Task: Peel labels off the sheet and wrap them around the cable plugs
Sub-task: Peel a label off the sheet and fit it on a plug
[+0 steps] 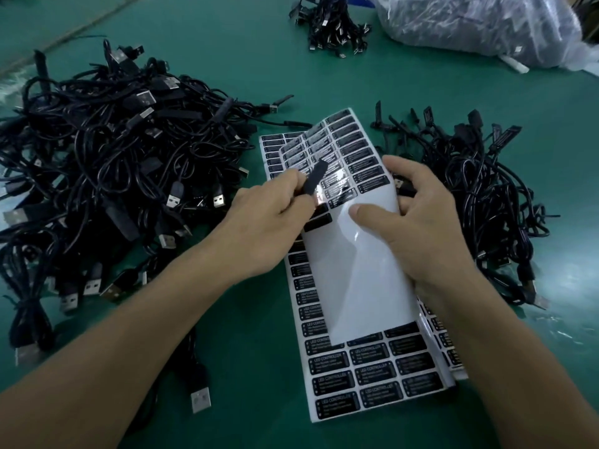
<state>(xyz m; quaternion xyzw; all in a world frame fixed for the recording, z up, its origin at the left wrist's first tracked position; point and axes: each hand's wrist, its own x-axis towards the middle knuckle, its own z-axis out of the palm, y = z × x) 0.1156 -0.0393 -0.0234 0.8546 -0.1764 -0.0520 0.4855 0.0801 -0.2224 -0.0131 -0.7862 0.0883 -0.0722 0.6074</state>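
Note:
A white sheet [359,273] of black labels is bent upward at the middle of the table; its lower half is bare backing. My left hand [269,222] pinches one black label [314,179] that stands lifted off the sheet's left side. My right hand [418,222] grips the sheet's right edge with the thumb pressed on the bare backing, and a black cable plug [405,186] shows between its fingers. Under the bent sheet lie more label sheets [366,377] with full rows of labels.
A big tangle of black USB cables [107,176] fills the left side of the green table [246,66]. A smaller pile of cables [479,189] lies right of my right hand. At the back are a cable bundle [330,24] and a clear plastic bag [479,24].

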